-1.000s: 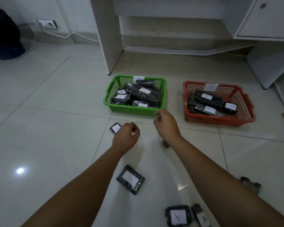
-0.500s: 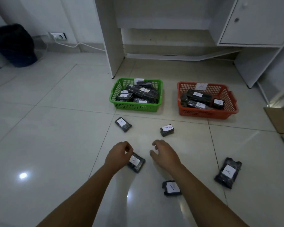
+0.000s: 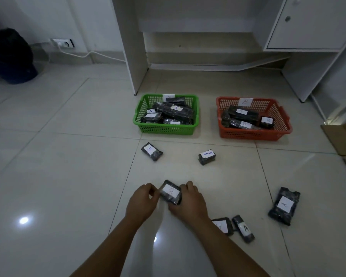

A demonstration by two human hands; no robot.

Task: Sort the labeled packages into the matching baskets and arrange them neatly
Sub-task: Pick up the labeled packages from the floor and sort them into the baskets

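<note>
The labeled package [image 3: 170,192] sits low in the centre of the frame, on the tiled floor [image 3: 68,166], caught between both hands; its white tag faces up, probably so the letter, which looks like a B, can be read before it goes to a basket. The left hand [image 3: 143,202] pinches its left edge with curled fingertips, and the right hand [image 3: 189,201] curls round its right and lower edge, both forearms reaching in from the bottom of the frame. Above, mid-frame, the green basket [image 3: 166,129] tagged A and, to its right, the orange basket [image 3: 254,133] tagged B already hold packages. Loose packages lie around: one [image 3: 151,151] left of a RETURN-tagged one [image 3: 206,156], and an A package [image 3: 284,205] at lower right.
</note>
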